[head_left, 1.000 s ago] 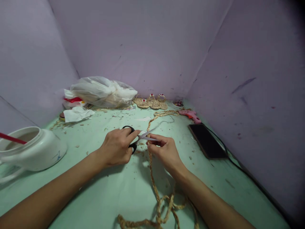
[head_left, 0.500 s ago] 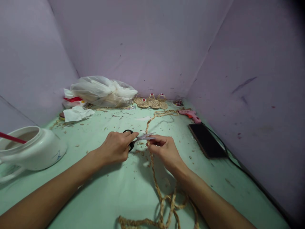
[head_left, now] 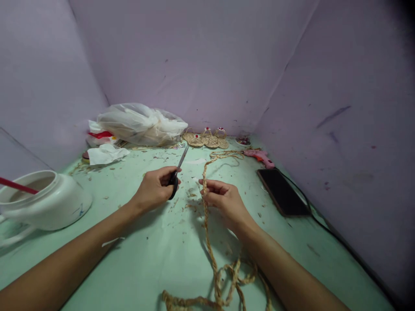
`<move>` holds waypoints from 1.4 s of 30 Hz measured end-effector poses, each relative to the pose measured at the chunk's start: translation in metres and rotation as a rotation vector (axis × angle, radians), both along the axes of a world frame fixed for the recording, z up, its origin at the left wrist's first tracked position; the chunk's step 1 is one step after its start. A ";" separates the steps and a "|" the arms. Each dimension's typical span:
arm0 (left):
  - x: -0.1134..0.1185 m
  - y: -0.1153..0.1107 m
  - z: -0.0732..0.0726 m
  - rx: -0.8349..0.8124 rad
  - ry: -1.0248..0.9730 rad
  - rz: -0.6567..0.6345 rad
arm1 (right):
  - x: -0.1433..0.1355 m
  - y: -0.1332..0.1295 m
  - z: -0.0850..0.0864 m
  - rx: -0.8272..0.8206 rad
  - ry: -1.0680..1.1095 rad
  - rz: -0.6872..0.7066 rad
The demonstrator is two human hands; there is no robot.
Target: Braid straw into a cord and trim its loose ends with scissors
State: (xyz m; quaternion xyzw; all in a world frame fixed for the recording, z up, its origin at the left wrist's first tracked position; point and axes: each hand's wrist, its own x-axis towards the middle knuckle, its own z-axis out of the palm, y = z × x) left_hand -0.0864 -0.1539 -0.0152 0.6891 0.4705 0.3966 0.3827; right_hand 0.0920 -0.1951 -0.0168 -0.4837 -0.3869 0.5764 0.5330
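My left hand [head_left: 157, 186] is closed on a pair of scissors [head_left: 182, 160] by the black handles, and the blades point up and away, apart from the cord. A braided straw-coloured cord [head_left: 206, 222] runs up the middle of the table. My right hand [head_left: 223, 196] pinches it between thumb and fingers. From there the cord reaches back toward a thinner looped end, while its near length lies in loose coils beside my right forearm.
A white teapot-like pot [head_left: 69, 203] with a red stick stands at left. Behind lie a plastic bag [head_left: 139, 125], crumpled tissue [head_left: 106, 154] and several woven discs [head_left: 210, 141]. At right are a pink glue gun [head_left: 262, 157], a phone [head_left: 283, 192] and a black cable [head_left: 337, 237].
The scissors have come away from the cord to the left and turned, so their blades now point up and look closed. My right hand still pinches the cord in nearly the same place.
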 end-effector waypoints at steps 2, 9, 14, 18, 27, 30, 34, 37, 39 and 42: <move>0.002 -0.001 0.002 -0.092 -0.097 0.022 | 0.000 0.000 0.000 0.003 0.006 0.004; 0.011 -0.010 -0.007 -0.051 -0.004 -0.059 | 0.001 -0.003 0.002 0.034 -0.051 0.013; 0.016 -0.017 -0.011 -0.015 0.027 -0.119 | 0.002 -0.001 0.000 0.058 -0.011 -0.042; 0.022 -0.025 -0.004 -0.266 -0.172 -0.154 | 0.000 -0.001 -0.001 0.046 -0.011 -0.058; 0.037 -0.039 -0.006 -0.573 -0.351 -0.087 | 0.005 0.002 -0.001 0.032 0.095 -0.069; 0.035 -0.039 -0.011 -0.582 -0.343 -0.129 | 0.010 0.006 0.000 0.029 0.179 -0.127; 0.030 -0.038 -0.015 -0.524 -0.367 -0.064 | 0.014 0.008 0.004 0.005 0.210 -0.187; 0.029 -0.036 -0.014 -0.435 -0.401 0.065 | 0.014 0.007 0.004 -0.019 0.205 -0.162; 0.029 -0.036 -0.012 -0.377 -0.412 0.099 | 0.012 0.006 0.003 -0.042 0.180 -0.105; 0.031 -0.039 -0.007 -0.331 -0.379 0.064 | 0.007 0.003 0.000 -0.073 0.152 -0.032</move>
